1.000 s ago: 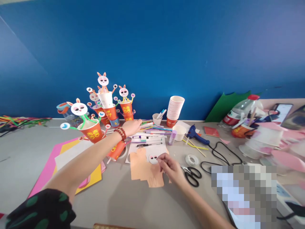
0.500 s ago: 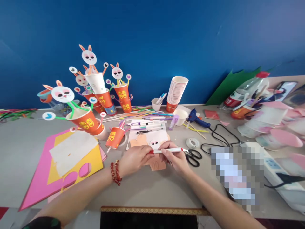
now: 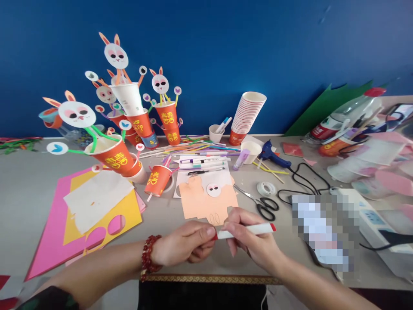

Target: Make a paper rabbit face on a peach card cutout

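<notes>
A white marker (image 3: 258, 229) with red ends lies level between my hands, above the table's front part. My left hand (image 3: 187, 244), a red bead bracelet on its wrist, pinches the marker's red left end. The fingers of my right hand (image 3: 254, 243) are closed round the white barrel. Just beyond them is a peach paper sheet (image 3: 192, 202) with cut edges and two long ovals drawn on it. A small white paper face (image 3: 213, 190) with dark eyes and pink patches rests on that sheet. Whether the marker's left end has come apart cannot be seen.
Rabbit-faced paper cups (image 3: 112, 161) stand at the left, behind pink and yellow sheets (image 3: 51, 232). Several markers and straws lie mid-table. Black scissors (image 3: 267, 208), a blue glue gun (image 3: 274, 156) with its cord, a cup stack (image 3: 248, 118) and a power strip (image 3: 371, 219) are to the right.
Both hands have drawn back toward me with the marker, uncovering the peach sheet and the white face. The camera view has shifted slightly.
</notes>
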A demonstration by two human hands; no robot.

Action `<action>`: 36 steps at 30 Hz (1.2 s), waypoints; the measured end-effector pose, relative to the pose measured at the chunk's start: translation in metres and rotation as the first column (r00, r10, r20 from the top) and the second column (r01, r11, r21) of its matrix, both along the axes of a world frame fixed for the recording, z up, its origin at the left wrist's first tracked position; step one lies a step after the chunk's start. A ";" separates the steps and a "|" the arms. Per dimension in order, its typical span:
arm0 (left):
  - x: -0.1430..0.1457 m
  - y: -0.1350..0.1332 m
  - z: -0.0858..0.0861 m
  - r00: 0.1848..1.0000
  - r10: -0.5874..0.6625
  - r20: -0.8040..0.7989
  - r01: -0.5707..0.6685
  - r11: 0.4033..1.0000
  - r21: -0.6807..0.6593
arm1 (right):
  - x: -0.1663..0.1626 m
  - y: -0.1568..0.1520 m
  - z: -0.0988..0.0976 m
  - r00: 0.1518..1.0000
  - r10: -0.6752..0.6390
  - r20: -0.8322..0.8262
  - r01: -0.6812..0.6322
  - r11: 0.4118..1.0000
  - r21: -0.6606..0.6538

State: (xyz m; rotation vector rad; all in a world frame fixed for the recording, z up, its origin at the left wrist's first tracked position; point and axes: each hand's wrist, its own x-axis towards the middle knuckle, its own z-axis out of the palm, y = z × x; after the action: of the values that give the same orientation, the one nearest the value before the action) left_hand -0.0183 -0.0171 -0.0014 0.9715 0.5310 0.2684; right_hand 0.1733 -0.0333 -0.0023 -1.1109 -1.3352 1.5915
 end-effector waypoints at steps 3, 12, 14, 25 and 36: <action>-0.013 -0.003 -0.004 0.999 -0.023 -0.047 0.020 0.997 -0.078 | 0.017 0.002 0.015 0.981 -0.194 -0.008 0.194 0.975 0.108; -0.045 0.029 -0.038 0.809 0.453 -0.374 0.213 0.367 0.906 | 0.056 0.016 0.000 0.974 -0.217 0.063 0.216 0.976 0.030; -0.033 0.034 -0.041 0.836 0.393 -0.383 0.321 0.217 0.922 | 0.042 0.019 -0.020 0.987 -0.052 0.151 0.052 0.999 0.003; -0.028 0.051 -0.064 0.876 0.218 -0.430 0.450 -0.053 0.891 | 0.017 0.028 -0.055 0.918 -0.113 0.380 -0.036 0.931 0.364; -0.028 0.053 -0.064 0.888 0.201 -0.413 0.444 -0.140 0.885 | 0.013 0.028 -0.073 0.867 -0.160 0.471 -0.089 0.882 0.463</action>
State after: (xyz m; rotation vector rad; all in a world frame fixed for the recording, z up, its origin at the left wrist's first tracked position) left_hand -0.0461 0.0357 -0.0654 2.8013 0.5701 0.2473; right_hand 0.1866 -0.0053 -0.0749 -1.2615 -1.9015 0.8783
